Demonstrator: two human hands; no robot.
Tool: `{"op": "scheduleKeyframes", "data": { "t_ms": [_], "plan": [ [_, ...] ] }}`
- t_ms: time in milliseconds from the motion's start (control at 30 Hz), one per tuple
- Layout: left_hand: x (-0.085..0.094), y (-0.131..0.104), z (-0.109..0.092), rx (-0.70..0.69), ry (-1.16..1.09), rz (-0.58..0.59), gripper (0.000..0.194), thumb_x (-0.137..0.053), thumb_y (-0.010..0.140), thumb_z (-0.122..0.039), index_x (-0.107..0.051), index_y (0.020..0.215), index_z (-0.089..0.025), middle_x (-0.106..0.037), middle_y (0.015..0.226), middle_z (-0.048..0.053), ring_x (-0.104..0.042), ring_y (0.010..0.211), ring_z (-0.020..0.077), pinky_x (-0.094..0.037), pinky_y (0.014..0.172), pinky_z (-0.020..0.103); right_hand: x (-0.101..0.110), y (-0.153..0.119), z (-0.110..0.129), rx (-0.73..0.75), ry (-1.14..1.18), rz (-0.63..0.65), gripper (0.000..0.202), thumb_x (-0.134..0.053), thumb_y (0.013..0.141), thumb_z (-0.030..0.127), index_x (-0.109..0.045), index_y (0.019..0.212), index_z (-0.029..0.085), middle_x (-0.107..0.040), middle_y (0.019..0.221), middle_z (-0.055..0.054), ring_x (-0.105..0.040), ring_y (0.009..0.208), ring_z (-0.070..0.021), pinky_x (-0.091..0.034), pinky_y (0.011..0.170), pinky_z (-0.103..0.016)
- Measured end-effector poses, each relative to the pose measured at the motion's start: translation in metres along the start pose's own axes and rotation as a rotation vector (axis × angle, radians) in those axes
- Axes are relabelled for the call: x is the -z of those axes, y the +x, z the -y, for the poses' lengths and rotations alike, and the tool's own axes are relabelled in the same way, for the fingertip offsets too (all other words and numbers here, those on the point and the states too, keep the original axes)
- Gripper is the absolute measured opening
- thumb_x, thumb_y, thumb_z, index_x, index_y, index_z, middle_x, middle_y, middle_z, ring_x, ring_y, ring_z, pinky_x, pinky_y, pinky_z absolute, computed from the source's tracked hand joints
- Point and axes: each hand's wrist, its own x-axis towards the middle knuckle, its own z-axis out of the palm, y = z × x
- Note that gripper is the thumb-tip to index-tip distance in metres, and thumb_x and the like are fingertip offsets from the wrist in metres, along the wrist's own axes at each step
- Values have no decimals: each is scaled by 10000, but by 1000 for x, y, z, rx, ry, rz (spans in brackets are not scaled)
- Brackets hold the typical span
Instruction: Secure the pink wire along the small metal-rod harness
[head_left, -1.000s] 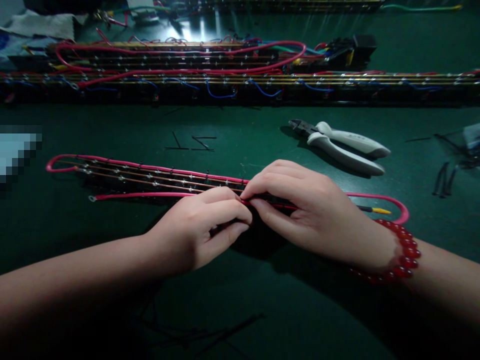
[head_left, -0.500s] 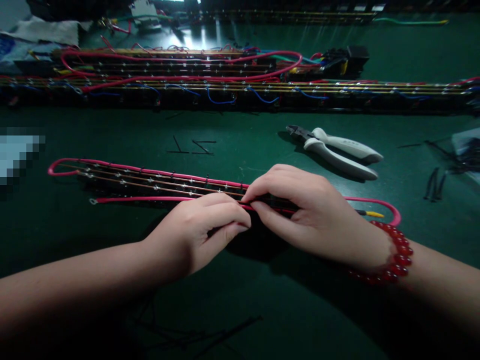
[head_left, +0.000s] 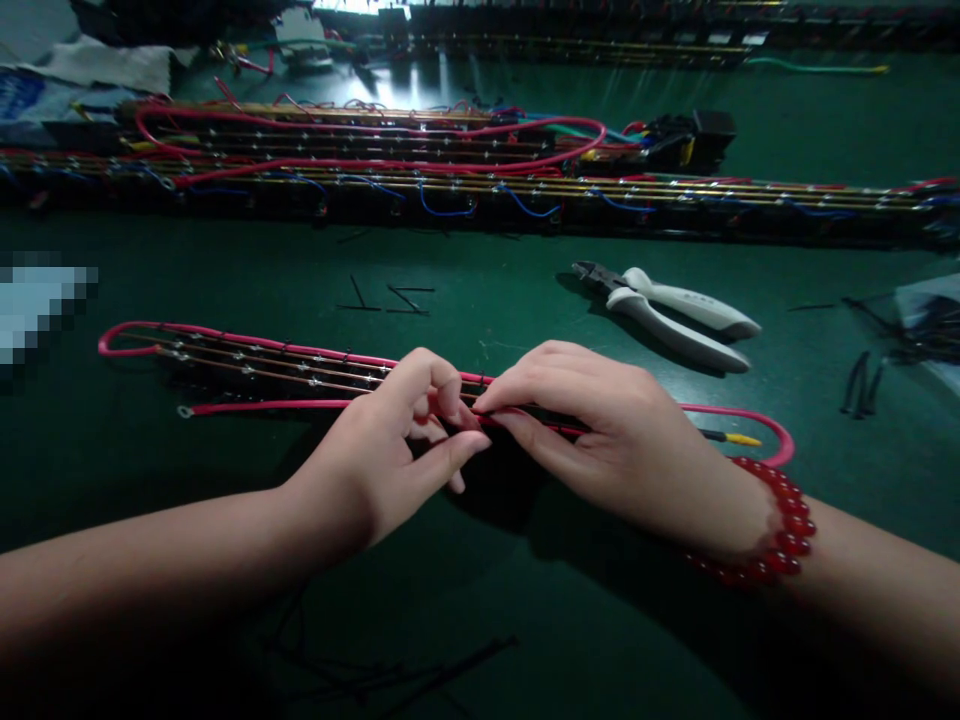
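Observation:
A dark circuit strip [head_left: 300, 368] with copper-coloured rails and solder joints lies across the green table. A thick red wire [head_left: 247, 337] runs along its far edge, tied with black cable ties, and loops at both ends. Its near length [head_left: 270, 406] ends in a ring terminal [head_left: 184, 411] at the left. My right hand [head_left: 607, 430] pinches the near red wire against the strip's middle, thumb and forefinger together. Close beside it, my left hand [head_left: 397, 430] has its forefinger bent up and thumb apart, with nothing visible between them.
Grey-handled cutting pliers [head_left: 682, 315] lie behind my right hand. Loose black cable ties [head_left: 405, 300] lie beyond the strip, others [head_left: 405, 675] near me. Long wired strips [head_left: 480, 190] cross the back. A plastic bag [head_left: 930, 320] sits at the right edge.
My left forefinger has lifted and separated from the thumb, and the left fingers have spread. My right hand keeps its pinch at nearly the same spot. The view has shifted slightly.

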Motion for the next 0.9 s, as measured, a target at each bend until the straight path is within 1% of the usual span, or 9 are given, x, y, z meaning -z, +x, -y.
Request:
{"op": "scheduleKeyframes", "data": {
  "t_ms": [100, 267, 400, 533, 633, 900],
  "plan": [
    [0, 0, 1, 13, -62, 17, 262, -615, 841, -121, -375, 862, -223, -630, 845, -48, -690, 609, 82, -550, 551, 162, -1, -1, 0, 37, -12, -16, 162, -547, 924, 124, -693, 957, 187, -737, 938, -49, -649, 888, -175, -523, 808, -334],
    [1, 2, 3, -8, -55, 14, 268, -612, 826, -91, -379, 857, -221, -621, 864, -52, -660, 650, 54, -544, 595, 146, 0, -1, -1, 88, -22, -19, 161, -558, 928, 128, -712, 956, 163, -735, 939, -57, -648, 879, -163, -528, 781, -305],
    [1, 3, 3, 7, -86, -1, 277, -638, 831, -130, -379, 862, -223, -604, 848, -57, -686, 710, 73, -557, 640, 165, 1, 0, -1, 43, 10, -2, 151, -581, 919, 137, -722, 959, 171, -734, 953, -53, -653, 897, -155, -535, 781, -285],
    [0, 3, 2, 16, -95, -9, 286, -650, 838, -169, -371, 858, -226, -607, 821, -52, -708, 734, 102, -567, 638, 184, 2, 1, -2, 2, 43, 16, 154, -596, 909, 142, -729, 969, 189, -733, 962, -49, -660, 913, -154, -545, 787, -282],
    [1, 3, 2, 21, -100, -9, 298, -652, 834, -166, -361, 846, -228, -616, 813, -53, -718, 736, 111, -576, 638, 194, 3, 1, -2, -15, 61, 22, 154, -604, 905, 151, -733, 974, 198, -733, 960, -51, -664, 919, -160, -551, 795, -293],
    [2, 4, 1, 22, -106, -14, 313, -651, 836, -163, -345, 822, -227, -633, 791, -58, -737, 750, 124, -577, 631, 185, 3, 0, -4, 7, 66, 25, 151, -620, 894, 139, -742, 974, 176, -736, 956, -51, -663, 920, -153, -547, 805, -282]
  ]
}}
